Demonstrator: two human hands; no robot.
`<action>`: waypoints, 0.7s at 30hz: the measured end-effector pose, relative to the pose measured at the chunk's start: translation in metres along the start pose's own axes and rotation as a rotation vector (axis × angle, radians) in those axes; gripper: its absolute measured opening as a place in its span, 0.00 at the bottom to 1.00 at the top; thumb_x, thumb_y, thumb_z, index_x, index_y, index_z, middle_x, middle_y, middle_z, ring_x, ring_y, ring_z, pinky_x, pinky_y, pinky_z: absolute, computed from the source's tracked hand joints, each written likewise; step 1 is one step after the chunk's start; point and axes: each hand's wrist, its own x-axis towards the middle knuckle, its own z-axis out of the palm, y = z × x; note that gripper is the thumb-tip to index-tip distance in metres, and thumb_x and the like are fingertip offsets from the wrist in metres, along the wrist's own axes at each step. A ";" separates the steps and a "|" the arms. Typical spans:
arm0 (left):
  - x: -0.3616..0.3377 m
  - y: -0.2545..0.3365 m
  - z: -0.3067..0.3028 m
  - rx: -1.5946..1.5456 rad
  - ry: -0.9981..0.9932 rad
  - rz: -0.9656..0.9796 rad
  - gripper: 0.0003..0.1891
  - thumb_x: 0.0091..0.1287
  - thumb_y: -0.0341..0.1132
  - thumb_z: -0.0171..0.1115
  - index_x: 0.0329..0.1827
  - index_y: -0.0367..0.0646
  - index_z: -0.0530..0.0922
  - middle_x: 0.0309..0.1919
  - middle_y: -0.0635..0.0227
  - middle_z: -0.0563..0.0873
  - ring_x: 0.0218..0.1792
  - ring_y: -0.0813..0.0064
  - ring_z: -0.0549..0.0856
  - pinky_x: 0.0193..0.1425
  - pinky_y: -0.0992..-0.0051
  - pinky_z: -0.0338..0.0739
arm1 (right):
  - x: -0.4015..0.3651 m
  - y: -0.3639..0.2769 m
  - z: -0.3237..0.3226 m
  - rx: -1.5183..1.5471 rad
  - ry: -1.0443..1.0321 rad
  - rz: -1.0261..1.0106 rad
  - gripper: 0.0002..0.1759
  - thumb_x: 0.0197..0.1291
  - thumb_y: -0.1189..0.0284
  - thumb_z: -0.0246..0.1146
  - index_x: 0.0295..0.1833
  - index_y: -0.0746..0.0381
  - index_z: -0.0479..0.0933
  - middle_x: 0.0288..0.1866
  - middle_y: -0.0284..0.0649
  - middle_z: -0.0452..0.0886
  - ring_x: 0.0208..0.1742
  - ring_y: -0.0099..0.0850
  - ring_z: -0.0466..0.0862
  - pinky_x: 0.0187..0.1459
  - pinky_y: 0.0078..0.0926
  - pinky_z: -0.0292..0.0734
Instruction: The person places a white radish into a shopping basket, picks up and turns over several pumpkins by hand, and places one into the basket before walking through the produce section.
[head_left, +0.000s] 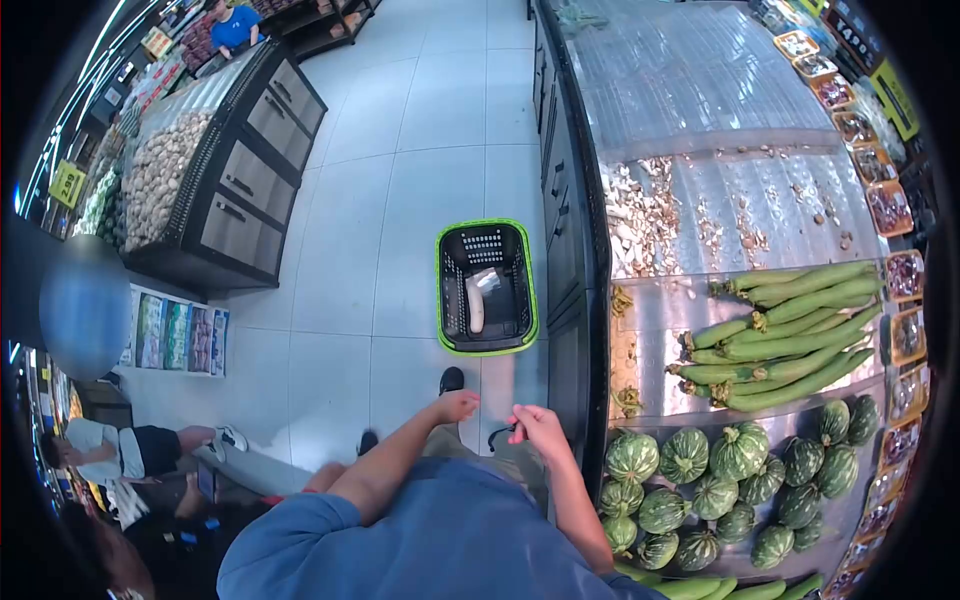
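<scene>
- The small dark thing [503,436] sits at the tips of the right hand [540,430], held in front of the waist. It is too small to name.
- The right hand's fingers are curled in and pinched on it. The left hand [455,405] is just beside it, apart from it and holding nothing I can see. Its fingers look loosely bent, though I cannot tell how far they are closed.
- Step in hand, as I judge it: both hands are busy close to the body, and neither is on the produce or the basket [440,300].
- The basket — black with a green rim — stands on the floor ahead of a dark shoe [451,379], with one pale long item [477,300] lying in it. Getting to it would call for a bend forward and a free hand.
- To the right, a steel display counter [700,90] runs along the aisle. It carries striped round squashes [700,470] nearest, long green gourds [790,330] beyond them, then scattered pale scraps [640,215].
- The floor [400,200] is large pale tiles. A dark island bin [250,150] heaped with brown produce stands across the aisle — a person in blue [235,25] is beyond it, and another person [120,450] is low down at the left.
</scene>
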 end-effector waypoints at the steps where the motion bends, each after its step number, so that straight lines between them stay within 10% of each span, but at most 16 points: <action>1: -0.020 -0.024 -0.004 -0.097 0.143 -0.070 0.17 0.73 0.42 0.56 0.58 0.42 0.77 0.37 0.61 0.87 0.34 0.72 0.87 0.38 0.70 0.83 | 0.017 0.012 -0.001 0.063 -0.011 0.056 0.16 0.71 0.64 0.58 0.39 0.68 0.77 0.19 0.37 0.78 0.22 0.29 0.81 0.31 0.24 0.80; 8: -0.155 -0.182 -0.017 -0.667 0.578 -0.760 0.17 0.71 0.39 0.51 0.60 0.44 0.75 0.36 0.59 0.85 0.30 0.66 0.85 0.30 0.67 0.81 | 0.121 0.132 -0.026 0.240 0.076 0.368 0.15 0.67 0.65 0.58 0.43 0.67 0.80 0.25 0.39 0.83 0.25 0.32 0.85 0.34 0.28 0.83; 10: -0.179 -0.173 -0.013 -0.752 0.716 -0.854 0.18 0.74 0.42 0.51 0.63 0.47 0.72 0.42 0.60 0.83 0.33 0.64 0.85 0.34 0.66 0.82 | 0.141 0.161 -0.059 -0.328 0.311 0.689 0.11 0.65 0.70 0.58 0.48 0.64 0.79 0.31 0.41 0.85 0.26 0.33 0.85 0.33 0.31 0.82; 12: -0.183 -0.169 -0.002 -0.791 0.694 -0.795 0.18 0.75 0.43 0.51 0.64 0.46 0.72 0.43 0.61 0.83 0.35 0.64 0.86 0.36 0.66 0.83 | 0.191 0.244 -0.128 -1.137 0.159 0.427 0.13 0.67 0.69 0.54 0.46 0.64 0.80 0.33 0.42 0.87 0.28 0.30 0.87 0.28 0.29 0.81; 15: -0.157 -0.157 0.013 -0.830 0.624 -0.678 0.18 0.74 0.42 0.52 0.63 0.46 0.72 0.42 0.60 0.85 0.33 0.66 0.87 0.33 0.66 0.83 | 0.156 0.185 -0.108 -0.635 0.260 0.402 0.15 0.69 0.69 0.51 0.55 0.62 0.78 0.31 0.43 0.87 0.27 0.31 0.87 0.28 0.27 0.81; 21: -0.086 -0.159 0.013 -0.444 0.291 -0.401 0.18 0.72 0.39 0.54 0.61 0.43 0.75 0.37 0.61 0.86 0.32 0.70 0.86 0.36 0.71 0.81 | 0.157 0.137 -0.083 -0.683 0.233 0.266 0.17 0.71 0.74 0.48 0.60 0.68 0.75 0.36 0.48 0.86 0.30 0.34 0.88 0.30 0.28 0.83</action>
